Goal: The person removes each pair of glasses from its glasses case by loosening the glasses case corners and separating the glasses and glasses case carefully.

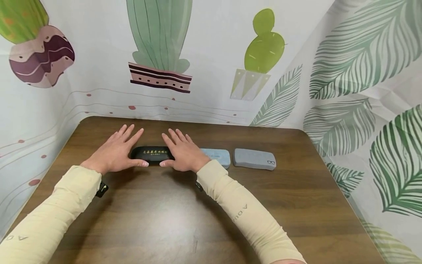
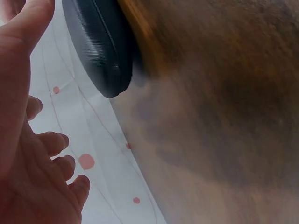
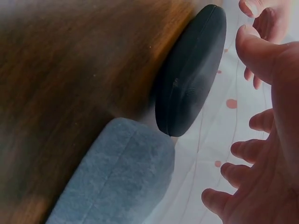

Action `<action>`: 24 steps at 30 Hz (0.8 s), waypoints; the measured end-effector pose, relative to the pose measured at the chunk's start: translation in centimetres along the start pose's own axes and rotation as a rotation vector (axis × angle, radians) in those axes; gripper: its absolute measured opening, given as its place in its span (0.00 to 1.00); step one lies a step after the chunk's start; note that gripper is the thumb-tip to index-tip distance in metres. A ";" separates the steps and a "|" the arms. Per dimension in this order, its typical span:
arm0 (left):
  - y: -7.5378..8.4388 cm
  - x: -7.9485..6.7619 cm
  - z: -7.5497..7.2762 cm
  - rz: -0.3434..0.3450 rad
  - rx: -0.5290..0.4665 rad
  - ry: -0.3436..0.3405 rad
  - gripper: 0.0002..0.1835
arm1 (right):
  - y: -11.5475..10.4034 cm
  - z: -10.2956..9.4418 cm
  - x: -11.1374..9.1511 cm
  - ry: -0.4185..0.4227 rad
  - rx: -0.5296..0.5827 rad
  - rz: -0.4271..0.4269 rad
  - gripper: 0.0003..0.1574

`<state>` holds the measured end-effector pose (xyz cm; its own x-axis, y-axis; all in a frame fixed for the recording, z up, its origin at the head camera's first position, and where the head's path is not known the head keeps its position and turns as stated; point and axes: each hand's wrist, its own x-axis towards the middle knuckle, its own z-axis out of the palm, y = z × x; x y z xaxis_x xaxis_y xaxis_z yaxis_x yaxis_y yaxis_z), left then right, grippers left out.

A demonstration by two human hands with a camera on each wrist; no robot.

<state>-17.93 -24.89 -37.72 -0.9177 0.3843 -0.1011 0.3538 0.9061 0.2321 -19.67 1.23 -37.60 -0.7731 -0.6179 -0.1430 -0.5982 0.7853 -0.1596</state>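
A black glasses case (image 1: 154,153) with gold lettering lies on the table near its far side. My left hand (image 1: 115,151) is spread over its left end, thumb pointing inward. Over the right end is my right hand (image 1: 187,153), fingers extended and thumb toward the other thumb. Both wrist views show a gap between each hand and the black case (image 3: 191,77); neither hand holds anything. Just right of it lies a light blue glasses case (image 1: 218,155), partly hidden by my right hand. Farther right sits a grey glasses case (image 1: 254,158) with a small glasses print.
The brown wooden table (image 1: 165,212) has rounded far corners. Behind it and along the sides hangs a white cloth (image 1: 211,91) printed with cacti and leaves. The three cases stand roughly in a row, left to right.
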 end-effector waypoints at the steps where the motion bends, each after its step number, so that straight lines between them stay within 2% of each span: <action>1: -0.1 0.0 0.1 0.000 0.000 -0.002 0.67 | 0.0 0.1 0.1 0.002 -0.003 0.000 0.61; 11: -0.1 0.0 0.7 0.026 -0.019 -0.013 0.66 | -0.3 1.1 0.6 -0.035 -0.067 0.025 0.60; 24: -0.1 0.1 1.7 0.061 -0.073 -0.044 0.62 | -0.9 1.8 0.9 -0.023 -0.142 0.002 0.54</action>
<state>-17.71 -24.65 -39.42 -0.8853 0.4476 -0.1263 0.3937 0.8659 0.3087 -19.45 -0.10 -39.33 -0.7701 -0.6161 -0.1654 -0.6220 0.7828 -0.0197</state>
